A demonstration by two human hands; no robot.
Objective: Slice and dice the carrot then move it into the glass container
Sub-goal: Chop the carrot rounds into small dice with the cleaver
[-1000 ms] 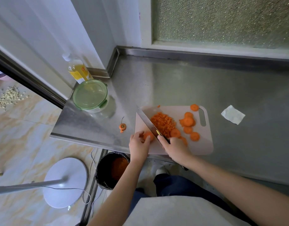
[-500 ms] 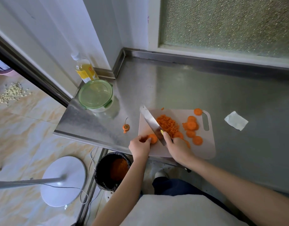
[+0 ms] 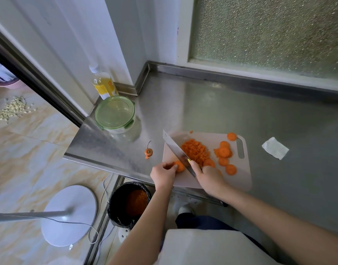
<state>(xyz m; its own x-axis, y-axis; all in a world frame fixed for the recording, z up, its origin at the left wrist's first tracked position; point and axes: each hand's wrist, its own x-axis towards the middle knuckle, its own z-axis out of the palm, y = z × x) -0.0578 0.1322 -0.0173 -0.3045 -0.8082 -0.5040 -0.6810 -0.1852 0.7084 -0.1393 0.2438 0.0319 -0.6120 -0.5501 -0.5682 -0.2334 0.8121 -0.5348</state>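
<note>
Your left hand (image 3: 162,174) sat at the near left corner of the cutting board (image 3: 238,178) with its fingers (image 3: 169,165) curled, the tips pinching a carrot piece (image 3: 180,166) and holding it down on the board. Your right hand (image 3: 210,175) was clenched around the handle of the knife (image 3: 174,148). The handle itself was hidden inside your fist. Your forefinger (image 3: 194,165) was stretched forward along the back of the blade, its yellow nail showing. The blade ran away from you toward the far left corner of the board, its edge lying just right of the held piece and close against your left fingertips. I could not tell whether the edge had entered the carrot. Right of the blade, a heap of diced carrot (image 3: 195,151) lay in the middle of the board. Several uncut carrot rounds (image 3: 224,152) were scattered beyond it toward the handle slot, some overlapping. The glass container (image 3: 115,113) stood well apart on the far left of the steel counter (image 3: 202,104), its green lid on, with a bottle (image 3: 103,84) of yellow liquid just behind it. The trimmed carrot top (image 3: 148,152) lay on the counter between the container and the board. A folded white paper (image 3: 275,148) lay to the right of the board. A black bin (image 3: 129,203) holding orange scraps stood on the floor below the counter's edge.
</note>
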